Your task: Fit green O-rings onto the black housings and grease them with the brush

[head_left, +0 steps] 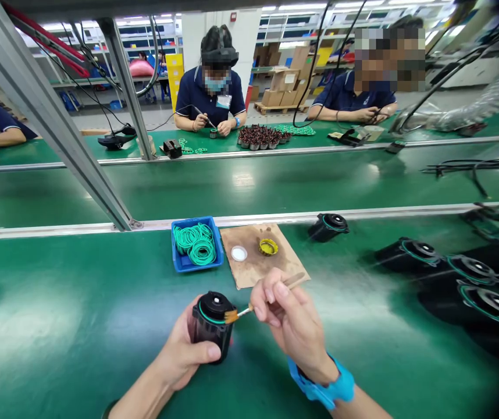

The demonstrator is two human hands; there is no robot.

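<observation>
Black motor (211,323), gripped upright in the closed left hand (184,355) over the worktop (57,326), has its green ring seated, while the right hand (291,323) pinches a brush (237,314) against its rim, greasing seemingly underway

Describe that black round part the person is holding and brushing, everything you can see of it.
The black part is a squat cylinder that looks like plastic, with a green ring round its top edge and a white dot in the middle of the cap. It stands upright above the green belt. The left hand grips its side; the brush in the right hand touches the ring.
</observation>
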